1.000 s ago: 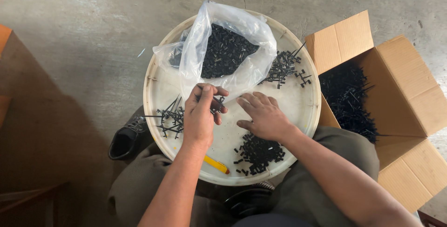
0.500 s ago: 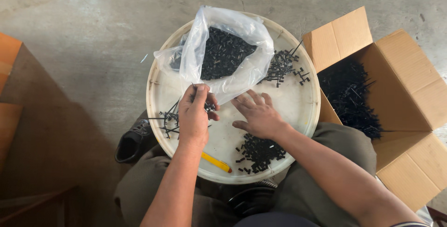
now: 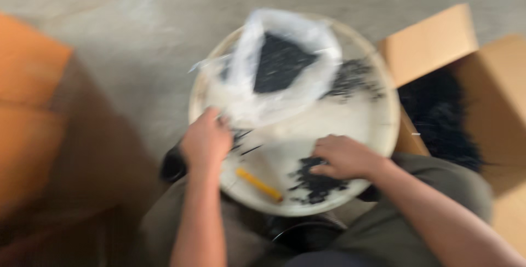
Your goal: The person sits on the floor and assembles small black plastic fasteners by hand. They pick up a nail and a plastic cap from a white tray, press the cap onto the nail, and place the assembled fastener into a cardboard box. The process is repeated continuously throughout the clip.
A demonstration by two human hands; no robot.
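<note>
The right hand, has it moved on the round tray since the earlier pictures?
Yes. The right hand has come nearer the person, from mid-tray onto the near black pile.

Entire frame is motion-blurred. The small black parts [image 3: 318, 176] under the right hand [image 3: 342, 157] read only as a dark smear; individual pieces cannot be told. The left hand [image 3: 207, 141] has indistinct fingers, grip undeterminable. The cardboard box [image 3: 471, 80] is cut off at the right edge, its dark contents unresolved.
</note>
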